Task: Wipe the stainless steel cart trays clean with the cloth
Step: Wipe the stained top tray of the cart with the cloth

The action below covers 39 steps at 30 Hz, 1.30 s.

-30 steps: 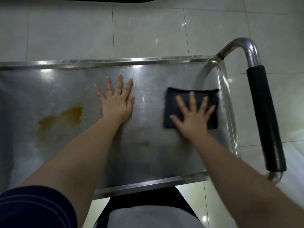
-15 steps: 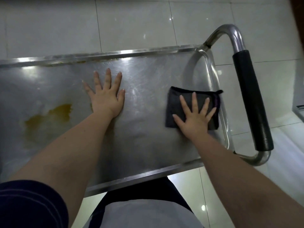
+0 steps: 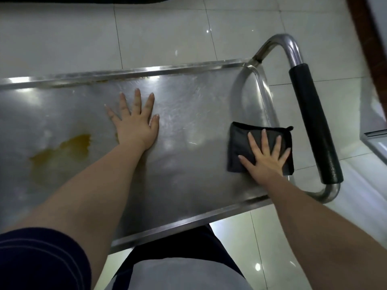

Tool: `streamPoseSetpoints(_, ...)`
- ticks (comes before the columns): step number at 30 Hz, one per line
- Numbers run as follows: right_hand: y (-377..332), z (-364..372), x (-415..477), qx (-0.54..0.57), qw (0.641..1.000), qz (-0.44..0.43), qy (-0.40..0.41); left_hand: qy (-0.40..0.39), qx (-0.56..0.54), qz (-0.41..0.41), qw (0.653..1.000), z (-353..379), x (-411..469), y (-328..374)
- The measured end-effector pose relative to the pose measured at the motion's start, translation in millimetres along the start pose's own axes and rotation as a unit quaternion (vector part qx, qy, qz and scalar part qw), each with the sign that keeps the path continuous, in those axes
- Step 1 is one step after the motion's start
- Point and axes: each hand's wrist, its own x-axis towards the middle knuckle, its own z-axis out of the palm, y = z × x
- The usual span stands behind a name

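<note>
The stainless steel cart tray [image 3: 188, 181] fills the middle of the view. A folded black cloth [image 3: 240, 147] lies flat near the tray's right edge. My right hand [image 3: 266, 158] presses on the cloth with fingers spread and straight. My left hand [image 3: 136, 122] rests flat on the bare steel at the tray's middle, fingers spread. A yellow-brown stain [image 3: 62, 149] sits on the tray to the left of my left hand. A thin line of the same colour runs along the far rim [image 3: 100, 81].
The cart's push handle [image 3: 314, 122], a steel tube with a black grip, curves round the tray's right end. Pale glossy floor tiles [image 3: 167, 34] surround the cart. Another steel edge [image 3: 374, 139] shows at the far right. My body stands against the tray's near rim.
My right hand has slid the cloth toward me along the tray's right edge. My left hand stays flat in the same spot. The camera has tilted.
</note>
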Motion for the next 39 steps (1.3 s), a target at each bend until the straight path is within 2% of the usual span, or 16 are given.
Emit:
streamPoseSetpoints(2, -27.0, 3.3, -20.3, -0.008, 0.999, -0.045, -0.002, 0.002, -0.008, 0.001, 1.000, 1.8, 0.7, 0.1)
streamPoseSetpoints(4, -76.2, 16.0, -59.8, -0.020, 0.984, -0.176, 0.019, 0.006, -0.011, 0.004, 1.000, 2.8, 1.3, -1.8)
streamPoseSetpoints(7, -139.8, 39.8, -112.4, -0.041, 0.934, -0.354, 0.035, 0.001, -0.013, 0.005, 1.000, 2.6, 1.5, -4.3)
streamPoseSetpoints(9, -141.5, 40.8, -110.3, -0.043, 0.919, -0.389, 0.044, 0.000, -0.013, 0.008, 1.000, 1.7, 0.6, -4.0)
streamPoseSetpoints(11, -107.1, 36.8, -94.7, -0.045, 0.929, -0.363, 0.060, 0.000, -0.018, 0.014, 1.000, 0.8, 1.6, -4.0)
streamPoseSetpoints(12, -80.7, 34.1, -87.8, -0.048, 0.945, -0.320, 0.054, -0.001, -0.021, 0.015, 1.000, 1.2, 1.6, -4.1)
streamPoseSetpoints(15, 6.1, 26.3, -67.1, -0.048, 0.992, -0.120, 0.002, 0.008, -0.019, 0.016, 1.000, 3.9, 2.0, -5.2)
streamPoseSetpoints(16, 27.2, 24.5, -62.2, -0.044, 0.996, -0.070, -0.033, 0.009, -0.022, 0.016, 1.000, 4.9, 2.6, -5.7)
streamPoseSetpoints(18, 46.5, 24.6, -59.9, -0.054, 0.996, -0.031, -0.063, 0.013, -0.023, 0.012, 1.000, 6.5, 2.5, -5.7)
streamPoseSetpoints(22, 7.5, 32.4, -86.5, -0.058, 0.994, -0.082, -0.035, 0.003, -0.004, 0.007, 1.000, 5.2, 3.6, -2.9)
streamPoseSetpoints(27, -135.3, 45.8, -134.0, -0.029, 0.969, -0.244, 0.024, -0.041, 0.009, 0.014, 0.999, -5.3, 7.5, -2.9)
streamPoseSetpoints(30, -204.7, 56.2, -157.8, -0.023, 0.965, -0.261, 0.018, -0.069, 0.016, 0.022, 0.997, -16.9, 7.9, -7.5)
streamPoseSetpoints(35, -214.7, 56.4, -161.1, -0.038, 0.967, -0.253, 0.008, -0.035, -0.031, 0.054, 0.997, -29.8, -27.5, -25.6)
streamPoseSetpoints(39, -207.2, 45.4, -155.5, -0.025, 0.961, -0.276, 0.019, -0.039, -0.059, 0.048, 0.996, -24.7, -85.1, -39.3)
